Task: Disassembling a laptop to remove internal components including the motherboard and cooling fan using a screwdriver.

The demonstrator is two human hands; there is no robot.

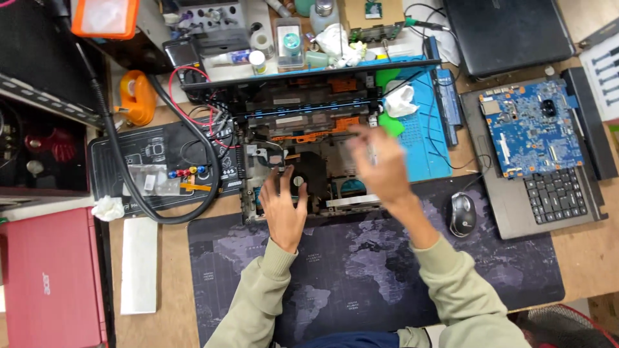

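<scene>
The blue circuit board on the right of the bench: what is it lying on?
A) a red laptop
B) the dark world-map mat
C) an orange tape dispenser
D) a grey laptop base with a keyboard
D: the blue circuit board lies on the upper part of a grey laptop base, just above its black keyboard, to the right of the mouse.

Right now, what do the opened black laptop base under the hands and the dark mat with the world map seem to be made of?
The opened black laptop base looks like matte moulded plastic, with orange inner parts showing; metal underneath cannot be ruled out. The dark world-map mat seems cloth-faced and soft: dull, no glare, lying flat. The left hand rests on the base; the right hand is blurred above it.
</scene>
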